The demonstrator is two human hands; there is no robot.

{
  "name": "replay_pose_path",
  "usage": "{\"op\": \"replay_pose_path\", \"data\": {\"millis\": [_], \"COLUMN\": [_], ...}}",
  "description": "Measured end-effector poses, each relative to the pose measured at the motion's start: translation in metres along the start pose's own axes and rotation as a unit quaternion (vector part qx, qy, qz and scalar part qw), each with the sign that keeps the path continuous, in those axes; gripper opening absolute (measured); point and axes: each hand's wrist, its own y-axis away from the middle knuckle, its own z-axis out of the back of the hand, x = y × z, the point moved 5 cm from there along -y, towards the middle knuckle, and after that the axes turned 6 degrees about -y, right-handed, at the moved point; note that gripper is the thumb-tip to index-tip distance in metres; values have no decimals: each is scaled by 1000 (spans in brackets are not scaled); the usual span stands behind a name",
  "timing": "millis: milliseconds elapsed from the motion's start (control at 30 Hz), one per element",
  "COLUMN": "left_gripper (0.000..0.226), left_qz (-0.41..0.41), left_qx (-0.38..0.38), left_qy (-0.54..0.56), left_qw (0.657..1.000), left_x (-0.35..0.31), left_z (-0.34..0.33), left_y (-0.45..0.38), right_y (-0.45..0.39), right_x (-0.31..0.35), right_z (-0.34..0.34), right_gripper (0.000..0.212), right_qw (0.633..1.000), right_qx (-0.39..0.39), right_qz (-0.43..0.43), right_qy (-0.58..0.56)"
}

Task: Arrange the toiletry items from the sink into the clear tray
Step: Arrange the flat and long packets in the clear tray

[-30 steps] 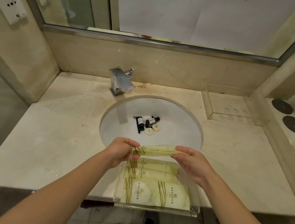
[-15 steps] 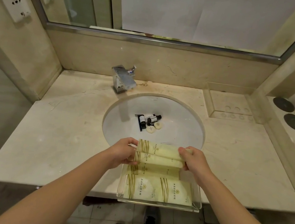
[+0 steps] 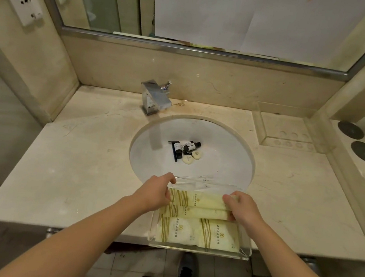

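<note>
Head view: left hand (image 3: 155,194) and right hand (image 3: 243,206) each pinch one end of the top yellow packet (image 3: 199,199) (fingers curled) in the clear tray (image 3: 200,249). Small bottles (image 3: 186,147) and soaps (image 3: 192,157) lie in the sink (image 3: 225,157).

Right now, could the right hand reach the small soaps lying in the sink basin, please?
Probably yes: the soaps lie uncovered just beyond the clear tray, but the right hand must first release the packet.

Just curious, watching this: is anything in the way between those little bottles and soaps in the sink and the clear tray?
Nothing visible lies between the bottles and soaps in the sink and the clear tray; only bare basin.
</note>
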Motion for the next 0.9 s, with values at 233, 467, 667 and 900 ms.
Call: {"op": "replay_pose_path", "data": {"millis": [233,467,667,900], "left_gripper": [50,52,54,49], "left_qz": [-28,-15,-1,-1], "left_qx": [-6,-28,-35,-37], "left_qy": [-102,-161,-172,-159], "left_qw": [994,986,985,987], "left_x": [-9,-2,2,4], "left_z": [-3,-4,-3,-4], "left_y": [4,3,2,1], "right_y": [3,2,1,-5], "right_x": [2,2,10,4], "right_z": [-4,-8,-10,-27], "right_gripper": [19,18,21,30], "right_qw": [998,1000,997,1000], "right_qx": [5,18,-11,-6], "right_qz": [1,5,53,2], "right_qy": [-55,19,52,-2]}}
